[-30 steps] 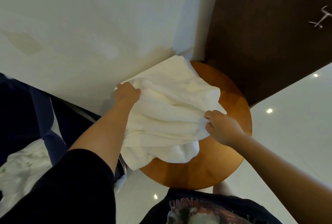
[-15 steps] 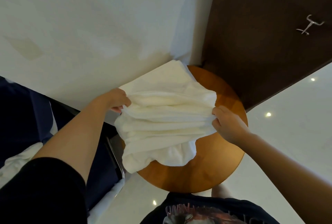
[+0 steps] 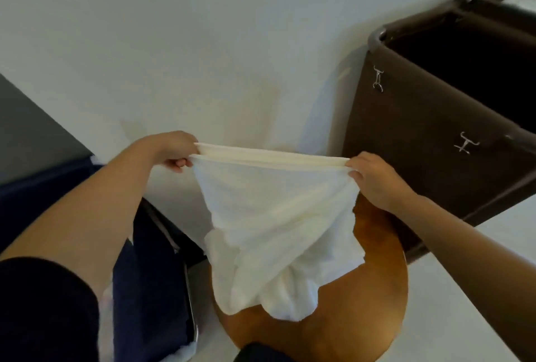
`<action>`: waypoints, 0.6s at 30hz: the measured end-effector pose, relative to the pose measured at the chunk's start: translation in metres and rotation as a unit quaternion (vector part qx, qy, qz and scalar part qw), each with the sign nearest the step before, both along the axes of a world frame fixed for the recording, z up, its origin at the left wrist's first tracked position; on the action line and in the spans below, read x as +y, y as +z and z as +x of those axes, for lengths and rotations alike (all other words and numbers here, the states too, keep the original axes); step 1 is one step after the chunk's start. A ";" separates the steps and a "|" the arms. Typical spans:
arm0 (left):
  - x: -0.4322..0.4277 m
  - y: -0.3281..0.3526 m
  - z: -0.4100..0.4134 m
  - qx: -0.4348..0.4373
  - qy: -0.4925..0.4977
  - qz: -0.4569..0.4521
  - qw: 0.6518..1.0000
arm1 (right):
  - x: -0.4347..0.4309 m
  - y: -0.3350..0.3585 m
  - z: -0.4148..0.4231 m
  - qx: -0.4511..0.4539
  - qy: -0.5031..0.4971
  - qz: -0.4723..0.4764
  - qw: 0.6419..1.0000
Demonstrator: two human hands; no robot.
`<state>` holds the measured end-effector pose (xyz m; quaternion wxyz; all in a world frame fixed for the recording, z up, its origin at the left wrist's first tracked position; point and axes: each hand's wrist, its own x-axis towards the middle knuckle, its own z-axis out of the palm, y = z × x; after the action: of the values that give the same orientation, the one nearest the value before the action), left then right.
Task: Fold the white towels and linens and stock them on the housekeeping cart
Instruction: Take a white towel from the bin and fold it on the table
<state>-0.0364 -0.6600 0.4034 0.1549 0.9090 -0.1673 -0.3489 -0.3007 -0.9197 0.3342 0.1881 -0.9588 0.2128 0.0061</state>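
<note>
You are early in this one. The white towel is lifted and stretched by its top edge between your hands. It is not yet folded, and none of it has reached the cart. Your left hand, at 9 o'clock of the cloth, has its grip closed on one end of the layered hem, fingers curled under. Your right hand, at 3 o'clock, pinches the other end the same way. The lower part hangs in a loose, twisted bunch over the round table at 6 o'clock. As I judge it, you have yet to square the hanging part, fold it and stock it.

The towel is thick terry, nubby and matte, and soft enough to sag between your hands. Its top edge is pulled into a straight band of two or three layers. The table is smooth, glossy orange-brown wood with a curved rim. At 2 o'clock stands a dark brown fabric bin with a rounded frame and small metal hooks on its side. It is probably the cart, though only a corner shows. At 8 o'clock sits a navy fabric container edged by a metal rail.
</note>
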 end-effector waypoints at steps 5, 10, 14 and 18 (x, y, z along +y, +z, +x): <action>0.022 0.109 -0.007 -0.086 0.070 -0.056 0.992 | -0.026 0.110 0.045 -0.125 0.050 -0.070 0.988; 0.045 0.193 -0.024 -0.184 0.147 -0.115 0.965 | -0.039 0.210 0.080 -0.218 0.118 -0.141 0.958; 0.054 0.248 -0.039 -0.246 0.179 -0.144 0.942 | -0.044 0.272 0.096 -0.277 0.152 -0.172 0.933; 0.062 0.292 -0.049 -0.299 0.209 -0.157 0.918 | -0.044 0.315 0.105 -0.313 0.169 -0.196 0.914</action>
<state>-0.0855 -0.5980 0.6954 0.3083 0.9490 -0.0648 0.0100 -0.1955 -0.9638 0.6487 0.0494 -0.9510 -0.0255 -0.3043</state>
